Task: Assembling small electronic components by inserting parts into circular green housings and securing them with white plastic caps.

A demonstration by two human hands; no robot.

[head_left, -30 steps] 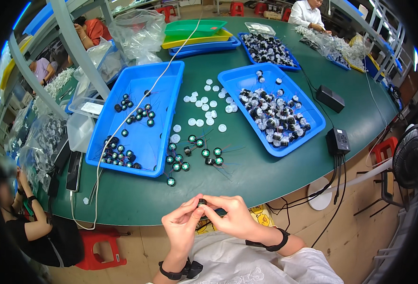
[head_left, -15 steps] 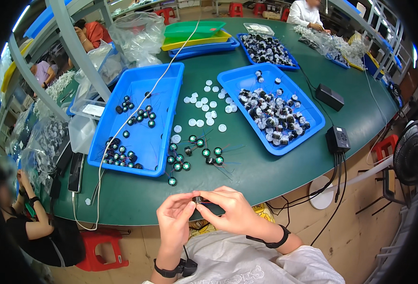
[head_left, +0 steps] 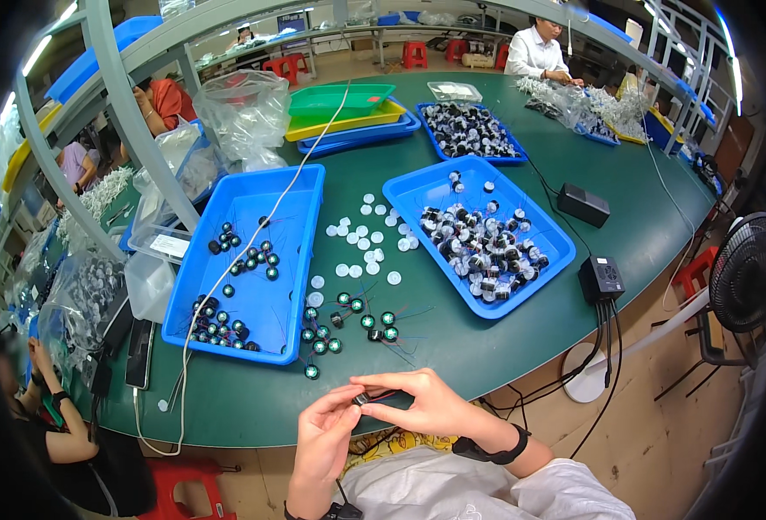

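A small black round part with thin red and blue wires [head_left: 361,399] is pinched between my two hands at the table's near edge. The thumb and fingertips of my left hand [head_left: 325,431] hold its left side. From the right, my right hand [head_left: 426,400] grips it, thumb below and forefinger above, with the wires running under its palm. Just beyond my hands lie several loose black parts with green faces [head_left: 321,347] and wires. Past them, clear round discs [head_left: 363,231] are scattered over the green table [head_left: 504,355].
The left blue tray [head_left: 283,286] has several wired black parts in it. A right blue tray [head_left: 549,238] is heaped with black parts bearing clear discs. A white cable [head_left: 289,186] crosses the left tray. Black adapter boxes [head_left: 602,279] sit at right. Co-workers sit around the table.
The view has tilted up, so the trays and table appear lower. Both hands keep their hold on the small part, while the right fingers have shifted slightly and arch over it more.
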